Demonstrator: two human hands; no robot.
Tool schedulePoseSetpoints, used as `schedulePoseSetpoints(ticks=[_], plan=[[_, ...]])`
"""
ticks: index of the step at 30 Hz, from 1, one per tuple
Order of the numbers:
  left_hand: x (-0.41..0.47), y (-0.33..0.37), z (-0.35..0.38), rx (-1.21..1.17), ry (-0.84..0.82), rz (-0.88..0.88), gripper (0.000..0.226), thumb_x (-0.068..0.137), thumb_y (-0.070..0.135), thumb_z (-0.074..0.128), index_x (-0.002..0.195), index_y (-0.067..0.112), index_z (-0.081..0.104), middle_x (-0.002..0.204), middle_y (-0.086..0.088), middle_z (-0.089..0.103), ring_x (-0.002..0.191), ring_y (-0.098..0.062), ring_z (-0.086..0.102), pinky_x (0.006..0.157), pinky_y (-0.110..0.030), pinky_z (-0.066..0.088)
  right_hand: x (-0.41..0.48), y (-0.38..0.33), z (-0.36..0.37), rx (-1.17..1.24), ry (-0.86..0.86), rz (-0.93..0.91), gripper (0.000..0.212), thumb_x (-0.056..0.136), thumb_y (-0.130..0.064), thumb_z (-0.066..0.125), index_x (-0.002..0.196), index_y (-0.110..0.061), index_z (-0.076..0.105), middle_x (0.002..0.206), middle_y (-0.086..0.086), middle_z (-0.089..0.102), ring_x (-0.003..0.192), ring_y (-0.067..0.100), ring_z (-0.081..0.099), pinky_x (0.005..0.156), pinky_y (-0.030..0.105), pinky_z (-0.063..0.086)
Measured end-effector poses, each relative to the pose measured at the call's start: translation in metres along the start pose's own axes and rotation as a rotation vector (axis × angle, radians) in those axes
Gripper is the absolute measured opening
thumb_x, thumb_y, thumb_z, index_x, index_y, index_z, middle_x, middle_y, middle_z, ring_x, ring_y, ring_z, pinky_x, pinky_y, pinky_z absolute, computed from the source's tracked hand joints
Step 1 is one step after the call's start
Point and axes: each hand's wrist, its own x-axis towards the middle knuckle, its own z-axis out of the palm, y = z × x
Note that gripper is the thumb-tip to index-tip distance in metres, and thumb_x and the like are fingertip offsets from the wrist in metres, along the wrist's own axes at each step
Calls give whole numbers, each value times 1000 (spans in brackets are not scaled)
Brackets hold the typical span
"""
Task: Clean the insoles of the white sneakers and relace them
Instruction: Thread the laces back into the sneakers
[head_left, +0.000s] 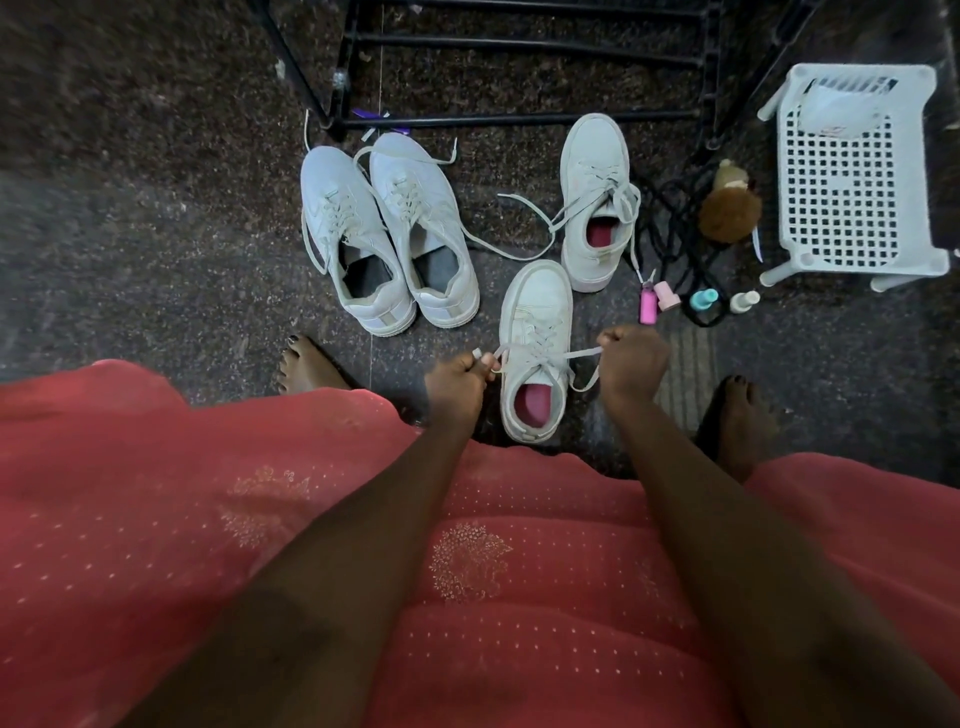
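Gripping one lace end (584, 354) each, left hand (457, 382) and right hand (631, 364) curl tight either side of the near sneaker (537, 306). Three more sneakers (592, 171) lie beyond the knuckles, four white ones total. Four small bottles (648, 307) sit past the right hand, labels too blurry to read, maybe blank.

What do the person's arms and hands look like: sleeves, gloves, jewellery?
Both forearms are bare in view: no sleeves, gloves, watch or bangles on the left hand or right hand. The person wears a coral-red garment with small pale dots and gold embroidery.
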Motion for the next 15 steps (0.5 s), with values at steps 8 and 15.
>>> schedulePoseSetpoints(ticks=[8,15], plan=[[-2,-5,8,-78,90,-130,29,90,18,61,62,13,64,56,-1,55,52,-12,46,60,-25,41,15,-5,3,19,3,29,22,91,-9,53,103,-4,71,102,18,69,96,31,63,79,31,46],[-20,3,25,-154,31,-164,29,88,30,64,106,8,58,103,-10,67,91,-20,59,87,-36,49,-6,9,3,495,-117,211,14,90,-5,56,95,-1,68,73,11,64,43,2,55,47,8,45]])
